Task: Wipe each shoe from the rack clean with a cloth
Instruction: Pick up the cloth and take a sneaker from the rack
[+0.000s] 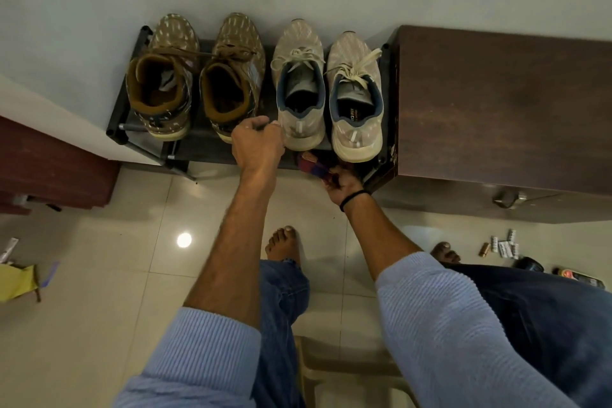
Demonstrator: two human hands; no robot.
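A black shoe rack (116, 116) against the wall carries two brown patterned boots (162, 76) (233, 73) on the left and two grey sneakers (299, 83) (356, 96) on the right. My left hand (256, 142) is at the heel of the left grey sneaker, fingers curled against its side. My right hand (341, 184) is lower, below the rack's front edge, and grips a red and blue striped cloth (311, 164).
A dark wooden cabinet (496, 116) stands right of the rack, another dark piece of furniture (49, 169) on the left. Small bottles and packets (506, 247) lie on the tiled floor at right, a yellow item (16, 281) at left. My bare feet stand before the rack.
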